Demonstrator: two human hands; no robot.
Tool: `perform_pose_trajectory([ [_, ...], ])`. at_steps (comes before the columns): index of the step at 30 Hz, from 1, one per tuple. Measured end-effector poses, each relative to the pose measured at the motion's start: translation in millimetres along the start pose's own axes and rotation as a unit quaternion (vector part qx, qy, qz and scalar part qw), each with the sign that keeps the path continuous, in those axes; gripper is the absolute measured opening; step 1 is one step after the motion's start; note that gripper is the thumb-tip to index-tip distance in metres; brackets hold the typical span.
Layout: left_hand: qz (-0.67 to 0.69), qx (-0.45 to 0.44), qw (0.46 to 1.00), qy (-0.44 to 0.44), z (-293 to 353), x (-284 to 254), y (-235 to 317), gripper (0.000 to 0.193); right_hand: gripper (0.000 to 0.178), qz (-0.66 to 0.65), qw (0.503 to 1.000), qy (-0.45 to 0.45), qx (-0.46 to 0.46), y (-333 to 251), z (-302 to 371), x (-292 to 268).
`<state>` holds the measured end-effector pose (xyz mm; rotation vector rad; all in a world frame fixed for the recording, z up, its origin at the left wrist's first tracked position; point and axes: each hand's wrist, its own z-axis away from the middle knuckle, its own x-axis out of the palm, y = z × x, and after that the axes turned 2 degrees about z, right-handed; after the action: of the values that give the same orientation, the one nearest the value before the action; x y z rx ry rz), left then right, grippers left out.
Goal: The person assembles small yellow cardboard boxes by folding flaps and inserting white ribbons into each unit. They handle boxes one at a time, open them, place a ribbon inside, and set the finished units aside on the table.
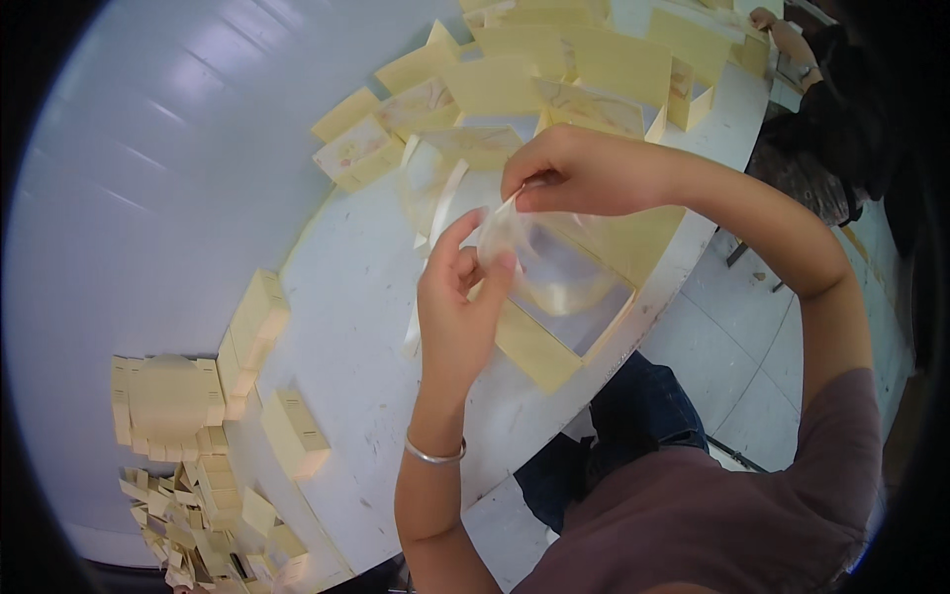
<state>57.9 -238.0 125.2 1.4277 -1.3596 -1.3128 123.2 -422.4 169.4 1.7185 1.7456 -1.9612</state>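
Between my two hands hangs a clear, bendy plastic sheet (503, 234). My left hand (457, 312) holds its near side between thumb and fingers. The fingertips of my right hand (589, 170) pinch its upper edge, where a narrow pale strip shows; whether the strip belongs to the sheet I cannot tell. Under the hands lies an open pale yellow box (539, 348), its inside whitish, partly hidden by the sheet. Just left of my fingers, a curved white strip (449, 203) lies beside more clear plastic (421, 186) on the table.
Several open pale yellow boxes (495, 84) crowd the far side of the white table (346, 287). Closed boxes (294, 433) and a heap of small cartons (183, 515) are at the left. Another person's hand (787, 42) is at the far right.
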Motion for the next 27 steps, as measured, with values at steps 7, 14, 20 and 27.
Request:
perform_pose_trajectory([
  [7, 0.246, -0.033, 0.959, 0.135, 11.1, -17.2, 0.5, 0.019, 0.018, -0.274, 0.950, 0.143, 0.051, 45.0, 21.9, -9.9],
  [14, 0.199, -0.011, 0.979, -0.034, 63.7, 6.2, 0.1, 0.010, 0.031, -0.705, 0.675, 0.177, -0.122, 174.9, 112.3, -136.3],
  [20, -0.034, 0.143, 0.901, -0.407, 110.9, 67.5, 16.8, 0.024, 0.044, -0.379, 0.754, 0.535, 0.029, 78.2, 128.6, -147.8],
  [27, 0.026, -0.045, 0.999, 0.010, 76.8, -41.7, -22.0, 0.019, 0.015, -0.284, 0.944, 0.070, 0.150, 16.8, 60.7, -25.3],
])
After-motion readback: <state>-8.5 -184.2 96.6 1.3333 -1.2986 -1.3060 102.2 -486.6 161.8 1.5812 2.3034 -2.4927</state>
